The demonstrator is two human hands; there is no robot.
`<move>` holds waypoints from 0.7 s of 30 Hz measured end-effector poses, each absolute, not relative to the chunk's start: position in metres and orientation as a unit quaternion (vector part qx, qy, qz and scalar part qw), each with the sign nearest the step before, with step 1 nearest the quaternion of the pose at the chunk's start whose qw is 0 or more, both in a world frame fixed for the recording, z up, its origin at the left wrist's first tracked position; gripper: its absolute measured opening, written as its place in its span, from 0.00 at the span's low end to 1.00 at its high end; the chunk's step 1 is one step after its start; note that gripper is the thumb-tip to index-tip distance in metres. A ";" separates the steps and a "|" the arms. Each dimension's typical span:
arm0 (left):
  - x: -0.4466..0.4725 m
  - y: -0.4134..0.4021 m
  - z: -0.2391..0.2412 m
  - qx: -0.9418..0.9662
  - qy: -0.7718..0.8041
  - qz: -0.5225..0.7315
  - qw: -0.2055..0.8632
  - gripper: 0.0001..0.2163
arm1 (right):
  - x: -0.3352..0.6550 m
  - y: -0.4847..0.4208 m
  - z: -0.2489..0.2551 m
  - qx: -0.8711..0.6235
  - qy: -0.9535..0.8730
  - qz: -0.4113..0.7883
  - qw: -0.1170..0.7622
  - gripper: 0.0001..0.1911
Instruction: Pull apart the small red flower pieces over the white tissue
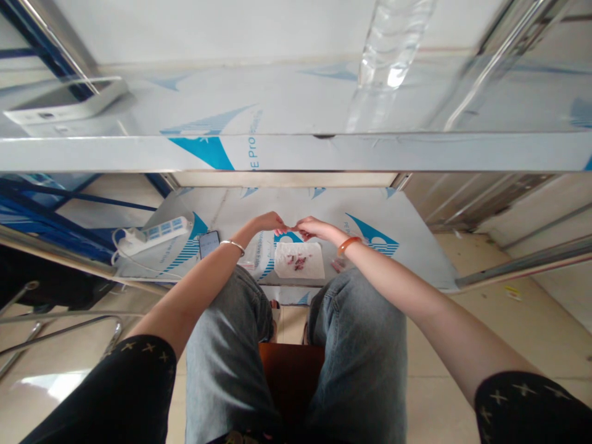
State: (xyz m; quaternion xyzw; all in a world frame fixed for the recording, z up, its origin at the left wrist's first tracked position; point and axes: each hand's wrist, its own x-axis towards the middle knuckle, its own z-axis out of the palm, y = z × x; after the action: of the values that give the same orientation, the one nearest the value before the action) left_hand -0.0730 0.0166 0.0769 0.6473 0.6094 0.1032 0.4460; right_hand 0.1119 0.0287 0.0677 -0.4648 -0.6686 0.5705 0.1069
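My left hand (pixel 271 222) and my right hand (pixel 316 228) meet fingertip to fingertip above the lower shelf. Both are closed in a pinch, and what sits between the fingers is too small to make out. Just below them lies a white sheet (pixel 282 265), perhaps paper or cloth, with small dark-red pieces (pixel 298 262) scattered on it. Right of the sheet, near my knee, are a few more reddish bits (pixel 338 264). A small clear packet (pixel 250 256) lies left of the sheet.
A power strip (pixel 164 231) with a cable and a phone (pixel 209 243) lie on the lower shelf (pixel 296 200) at left. The upper shelf edge (pixel 296 153) crosses above my hands. On it are a white-edged device (pixel 69 102) and a clear plastic bottle (pixel 393 49).
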 end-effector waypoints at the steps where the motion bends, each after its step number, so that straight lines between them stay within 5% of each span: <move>1: -0.074 0.015 0.078 0.651 0.611 0.100 0.439 0.11 | 0.110 0.028 0.066 -0.466 -0.675 0.562 0.106 0.17; 10: -0.110 0.004 0.077 0.629 0.631 0.134 0.434 0.08 | 0.103 0.029 0.042 -0.446 -0.697 0.558 0.069 0.19; 16: -0.163 -0.011 0.066 0.565 0.670 -0.019 0.481 0.09 | 0.124 0.045 0.030 -0.461 -0.737 0.492 0.041 0.12; 21: -0.193 -0.023 0.052 0.531 0.677 -0.163 0.482 0.09 | 0.152 0.055 0.022 -0.516 -0.771 0.367 -0.068 0.11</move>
State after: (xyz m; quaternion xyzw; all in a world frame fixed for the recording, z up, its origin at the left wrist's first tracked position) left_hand -0.1935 -0.0228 0.0515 0.5310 0.6774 -0.1628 0.4823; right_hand 0.1518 0.0548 0.0219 -0.5159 -0.7711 0.3668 -0.0683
